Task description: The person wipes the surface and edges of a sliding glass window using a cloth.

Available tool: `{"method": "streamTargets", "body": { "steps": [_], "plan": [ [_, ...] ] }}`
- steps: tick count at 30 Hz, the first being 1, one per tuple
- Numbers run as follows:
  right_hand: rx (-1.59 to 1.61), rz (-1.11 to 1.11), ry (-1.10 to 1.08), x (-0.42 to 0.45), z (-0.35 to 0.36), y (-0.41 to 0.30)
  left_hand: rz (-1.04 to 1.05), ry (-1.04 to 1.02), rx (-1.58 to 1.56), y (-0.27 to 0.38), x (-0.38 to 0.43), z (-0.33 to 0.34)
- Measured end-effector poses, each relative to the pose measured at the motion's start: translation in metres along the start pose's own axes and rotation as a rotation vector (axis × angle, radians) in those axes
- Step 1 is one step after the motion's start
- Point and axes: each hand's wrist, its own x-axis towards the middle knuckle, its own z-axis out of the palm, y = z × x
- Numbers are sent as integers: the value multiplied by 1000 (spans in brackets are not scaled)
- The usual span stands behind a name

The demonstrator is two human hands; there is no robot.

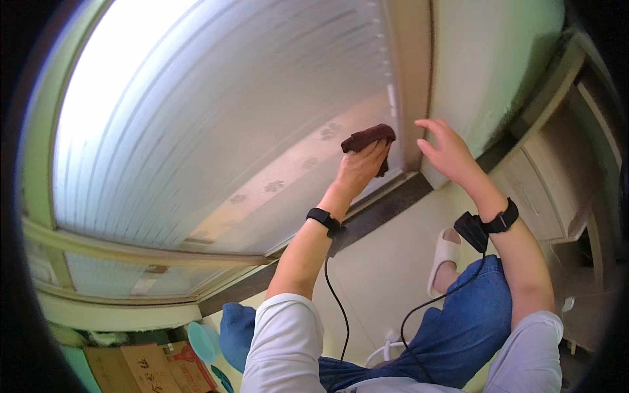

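My left hand (pixel 362 166) presses a dark brown cloth (pixel 369 137) flat against a ribbed translucent glass panel (pixel 236 123), near its lower right corner. Part of the cloth hangs below my fingers. A printed band with flower shapes (pixel 274 185) runs across the panel to the left of the hand. My right hand (pixel 444 147) holds nothing; its fingers are spread and slightly bent beside the panel's pale frame (pixel 412 98). Whether its fingertips touch the frame or stay just off it, I cannot tell.
A dark sill strip (pixel 388 211) runs along the panel's foot. Cabinets with a drawer (pixel 528 189) stand at the right. Cardboard boxes (pixel 147 368) and a turquoise basin (pixel 203 342) sit at lower left. Black cables (pixel 344 304) hang from both wristbands, above the pale tiled floor (pixel 366 275).
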Motion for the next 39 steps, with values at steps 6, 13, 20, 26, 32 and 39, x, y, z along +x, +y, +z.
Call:
{"method": "streamTargets", "body": {
  "steps": [6, 13, 20, 26, 32, 39],
  "plan": [
    [93, -97, -21, 9, -19, -50, -188, 283, 77, -72, 50, -162],
    [134, -259, -33, 4, -34, -113, -85, 163, 227, -82, 14, -219],
    [135, -281, -14, -12, -38, -124, -444, 446, 334, -100, -33, -282],
    [113, -429, 24, -22, -7, -127, -415, 230, 319, -110, -78, -292],
    [209, -212, -89, -32, 8, -158, -545, 551, 339, -131, -71, -314],
    [200, -258, -24, -34, 29, -136, -352, 299, 336, -126, -56, -319]
  ]
}}
